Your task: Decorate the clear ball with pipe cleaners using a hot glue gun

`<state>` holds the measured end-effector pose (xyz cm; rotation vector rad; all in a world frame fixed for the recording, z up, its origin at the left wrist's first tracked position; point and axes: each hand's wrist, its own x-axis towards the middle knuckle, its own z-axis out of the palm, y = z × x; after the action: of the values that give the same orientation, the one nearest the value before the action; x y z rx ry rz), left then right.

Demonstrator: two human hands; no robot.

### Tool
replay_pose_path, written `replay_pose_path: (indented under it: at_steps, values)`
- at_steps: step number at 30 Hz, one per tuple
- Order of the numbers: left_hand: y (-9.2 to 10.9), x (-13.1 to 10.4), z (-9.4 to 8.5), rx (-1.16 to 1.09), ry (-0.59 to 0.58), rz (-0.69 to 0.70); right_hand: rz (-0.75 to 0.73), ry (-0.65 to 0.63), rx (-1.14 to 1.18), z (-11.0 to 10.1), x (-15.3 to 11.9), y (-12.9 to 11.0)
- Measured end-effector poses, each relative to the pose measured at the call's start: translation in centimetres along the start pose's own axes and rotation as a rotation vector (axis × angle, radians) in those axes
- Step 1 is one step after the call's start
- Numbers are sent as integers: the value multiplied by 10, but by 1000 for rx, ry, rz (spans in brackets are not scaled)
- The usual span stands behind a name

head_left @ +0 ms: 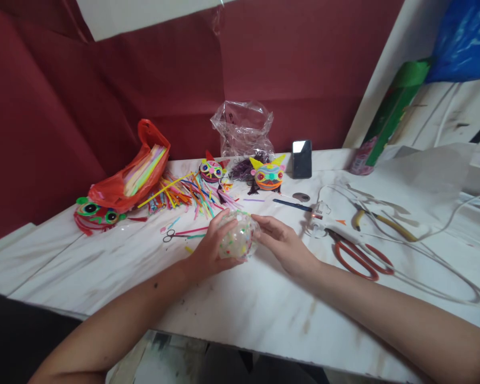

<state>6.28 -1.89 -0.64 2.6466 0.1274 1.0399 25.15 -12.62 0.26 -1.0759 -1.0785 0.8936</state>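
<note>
A translucent round ball with coloured specks [237, 242] is between my hands, just above the front of the table. My left hand [214, 242] is closed around its left side, thumb below and fingers over the top. On the other side, the curved fingers of my right hand [282, 240] rest against the ball's right edge; its thumb is partly hidden. Close to my left hand lie small scissors [168, 236] and a pink stick [190, 231]. Right of my right hand lies a white glue gun [318, 221] with a small lit orange light.
Red-handled scissors [358, 260], yellow-handled pliers [396, 226] and a looping white cable [460, 274] lie right. Behind stand colourful animal heads [269, 178], a phone [302, 160] and a clear plastic bag [246, 125]. Pipe cleaners [176, 194] and a red bag [144, 176] are left.
</note>
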Motion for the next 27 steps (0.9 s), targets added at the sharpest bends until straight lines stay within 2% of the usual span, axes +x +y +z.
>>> replay_pose_path:
  at_steps: [10,18,23,27]
  values:
    - [3,1,5,-6,-4,-39,-44,-31,-127,2,1,8]
    - [4,0,6,-39,-5,-84,-56,-19,-106,2,1,10]
    - [-1,-2,5,-62,-39,-146,-27,-24,-120,0,2,9]
    - [-7,-2,4,-103,-35,-139,-24,-27,-111,0,4,9]
